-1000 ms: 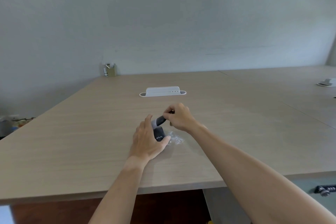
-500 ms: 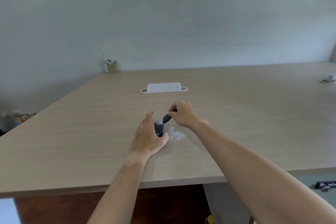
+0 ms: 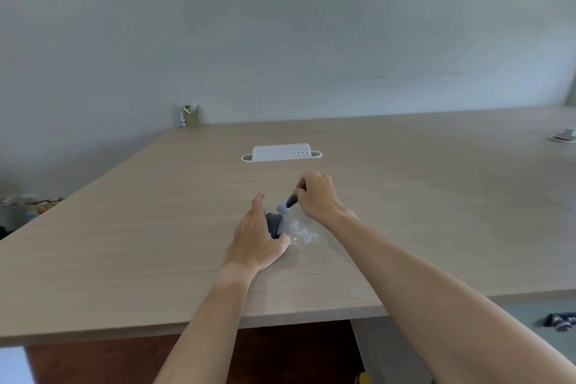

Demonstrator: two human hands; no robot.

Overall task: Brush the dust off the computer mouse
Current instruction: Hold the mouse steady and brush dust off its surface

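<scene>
A dark computer mouse (image 3: pixel 275 224) sits on the wooden table (image 3: pixel 156 227), partly hidden by my left hand (image 3: pixel 255 237), which grips it from the left with thumb and fingers. My right hand (image 3: pixel 316 195) pinches the black handle of a small brush (image 3: pixel 288 203). Its pale bristles hang just above the far end of the mouse. White dust (image 3: pixel 304 232) lies scattered on the table right of the mouse.
A white cable outlet box (image 3: pixel 281 153) stands farther back on the table. A pen holder (image 3: pixel 190 117) is at the far left corner by the wall. Another white fitting (image 3: pixel 564 135) sits at the far right. The table's front edge runs below my forearms.
The mouse has been lowered from a tipped-up pose to lie flatter under my left hand. The brush has lifted slightly off it, toward its far end. The view shifted a little.
</scene>
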